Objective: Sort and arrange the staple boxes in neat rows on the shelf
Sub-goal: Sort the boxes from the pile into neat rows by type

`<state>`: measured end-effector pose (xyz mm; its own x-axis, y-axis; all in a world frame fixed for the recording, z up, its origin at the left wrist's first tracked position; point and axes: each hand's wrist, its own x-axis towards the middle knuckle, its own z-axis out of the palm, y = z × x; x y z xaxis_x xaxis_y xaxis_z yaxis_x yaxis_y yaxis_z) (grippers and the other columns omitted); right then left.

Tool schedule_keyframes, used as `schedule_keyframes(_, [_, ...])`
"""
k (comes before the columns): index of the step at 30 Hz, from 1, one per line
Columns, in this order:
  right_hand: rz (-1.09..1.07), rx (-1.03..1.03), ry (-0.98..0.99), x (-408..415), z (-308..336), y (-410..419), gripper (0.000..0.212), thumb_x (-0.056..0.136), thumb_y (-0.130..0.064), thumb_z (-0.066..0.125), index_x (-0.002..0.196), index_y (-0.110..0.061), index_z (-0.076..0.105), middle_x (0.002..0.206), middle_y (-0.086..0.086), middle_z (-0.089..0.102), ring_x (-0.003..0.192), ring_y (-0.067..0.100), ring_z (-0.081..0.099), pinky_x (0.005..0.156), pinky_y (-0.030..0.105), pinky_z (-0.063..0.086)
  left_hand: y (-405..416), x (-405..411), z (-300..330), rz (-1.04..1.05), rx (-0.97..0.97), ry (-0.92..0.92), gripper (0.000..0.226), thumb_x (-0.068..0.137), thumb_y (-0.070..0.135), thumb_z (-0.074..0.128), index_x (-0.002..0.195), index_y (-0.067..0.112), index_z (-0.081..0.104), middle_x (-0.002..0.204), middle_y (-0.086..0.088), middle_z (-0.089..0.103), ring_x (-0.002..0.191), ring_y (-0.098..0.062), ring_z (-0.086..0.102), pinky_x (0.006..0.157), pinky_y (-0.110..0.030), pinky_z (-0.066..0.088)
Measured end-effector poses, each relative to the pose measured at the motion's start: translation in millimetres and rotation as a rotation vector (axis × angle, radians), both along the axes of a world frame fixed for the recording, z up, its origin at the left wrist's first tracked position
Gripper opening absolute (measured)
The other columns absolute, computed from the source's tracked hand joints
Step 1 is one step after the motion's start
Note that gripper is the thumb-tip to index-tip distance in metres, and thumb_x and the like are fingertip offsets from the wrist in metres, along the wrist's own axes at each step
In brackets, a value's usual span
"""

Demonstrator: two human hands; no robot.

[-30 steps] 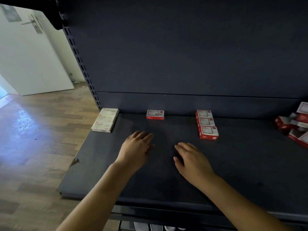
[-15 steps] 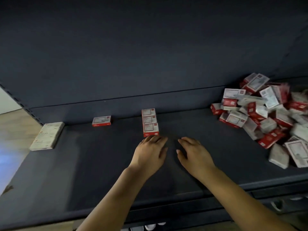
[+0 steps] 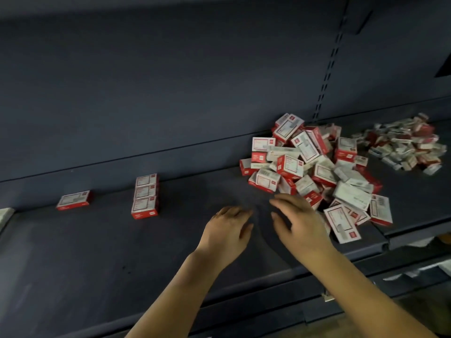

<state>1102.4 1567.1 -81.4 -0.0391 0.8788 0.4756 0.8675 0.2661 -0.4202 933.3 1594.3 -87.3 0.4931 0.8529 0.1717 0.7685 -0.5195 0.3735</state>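
Both hands, left point(image 3: 228, 231) and right point(image 3: 301, 223), hover empty with fingers loosely spread over the shelf point(image 3: 73, 252), angled toward the pile point(image 3: 314, 172) at 2 o'clock, likely to feed the row point(image 3: 145, 196) and lone box point(image 3: 74, 200) at 10 o'clock.

You've got a dark shelf point(image 3: 97, 252): single red box point(image 3: 74, 200) at left, row of three boxes point(image 3: 146, 195) mid, jumbled pile point(image 3: 314, 172) to the right, smaller heap point(image 3: 407, 145) far right at the back.
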Motion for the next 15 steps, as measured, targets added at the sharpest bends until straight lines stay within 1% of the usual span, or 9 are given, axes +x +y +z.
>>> schedule_keyframes(1, [-0.014,0.024,-0.001,10.6,2.6,0.6,0.033,0.08,-0.022,0.05,0.095,-0.001,0.07,0.097,0.013,0.068,0.087,0.031,0.064,0.073,0.035,0.053,-0.1,9.6,-0.1,-0.009,-0.003,0.005,0.041,0.09,0.03,0.044,0.124,0.013,0.059,0.124,-0.003,0.06,0.116,-0.024,0.053,0.094,-0.032,0.042])
schedule_keyframes(3, [-0.055,0.044,-0.008,32.4,6.3,2.8,0.025,0.076,-0.012,0.062,0.097,0.0,0.069,0.098,0.016,0.066,0.088,0.035,0.062,0.074,0.04,0.053,0.4,25.9,-1.1,-0.015,-0.007,0.011,0.039,0.094,0.029,0.045,0.129,0.014,0.055,0.13,-0.002,0.056,0.122,-0.021,0.047,0.098,-0.03,0.038])
schedule_keyframes(5, [-0.099,-0.012,-0.029,50.4,11.0,4.7,0.029,0.074,-0.008,0.069,0.102,0.0,0.067,0.103,0.018,0.064,0.091,0.04,0.06,0.075,0.043,0.052,-0.4,39.5,-2.2,-0.01,0.01,-0.007,0.037,0.096,0.026,0.048,0.13,0.014,0.053,0.131,-0.002,0.054,0.124,-0.02,0.046,0.1,-0.029,0.036])
schedule_keyframes(6, [-0.132,-0.065,-0.045,57.5,14.2,5.6,0.034,0.077,-0.012,0.07,0.109,-0.002,0.064,0.112,0.018,0.061,0.099,0.041,0.057,0.08,0.044,0.049,-1.4,45.6,-2.8,-0.006,0.017,-0.011,0.037,0.095,0.026,0.048,0.13,0.015,0.053,0.131,-0.002,0.055,0.123,-0.02,0.046,0.099,-0.029,0.037])
schedule_keyframes(8, [-0.18,-0.247,-0.07,69.2,15.4,6.0,0.049,0.085,-0.025,0.065,0.129,-0.009,0.051,0.132,0.012,0.049,0.116,0.035,0.045,0.092,0.04,0.041,-4.2,55.6,-5.5,-0.005,0.019,-0.017,0.037,0.095,0.026,0.048,0.13,0.015,0.054,0.13,-0.001,0.055,0.123,-0.02,0.047,0.098,-0.027,0.037])
schedule_keyframes(9, [-0.178,-0.319,-0.086,74.1,14.3,6.1,0.055,0.086,-0.03,0.062,0.135,-0.013,0.044,0.136,0.009,0.045,0.119,0.031,0.043,0.094,0.038,0.039,-6.1,59.5,-7.1,-0.004,0.016,-0.022,0.037,0.095,0.026,0.049,0.13,0.015,0.054,0.13,-0.001,0.055,0.123,-0.019,0.047,0.098,-0.027,0.037])
schedule_keyframes(11, [-0.153,-0.384,-0.119,80.4,11.2,6.6,0.063,0.085,-0.036,0.062,0.139,-0.018,0.036,0.135,0.006,0.046,0.117,0.026,0.045,0.095,0.035,0.04,-9.1,64.0,-10.5,0.005,-0.001,-0.018,0.037,0.095,0.027,0.048,0.13,0.016,0.053,0.131,0.001,0.054,0.123,-0.018,0.046,0.099,-0.026,0.036])
schedule_keyframes(13, [-0.151,-0.378,-0.134,81.4,9.6,7.5,0.068,0.081,-0.042,0.064,0.138,-0.02,0.035,0.132,0.004,0.049,0.116,0.024,0.047,0.093,0.033,0.039,-10.9,65.7,-12.7,0.012,-0.017,-0.022,0.037,0.095,0.028,0.048,0.13,0.016,0.054,0.131,0.001,0.055,0.123,-0.017,0.047,0.099,-0.027,0.037])
schedule_keyframes(15, [-0.187,-0.362,-0.159,79.3,5.6,10.8,0.073,0.078,-0.05,0.065,0.136,-0.019,0.033,0.13,0.002,0.05,0.116,0.023,0.047,0.093,0.035,0.038,-11.2,66.4,-12.5,0.017,-0.027,-0.031,0.038,0.095,0.028,0.048,0.13,0.017,0.053,0.13,0.002,0.055,0.122,-0.016,0.047,0.099,-0.027,0.039])
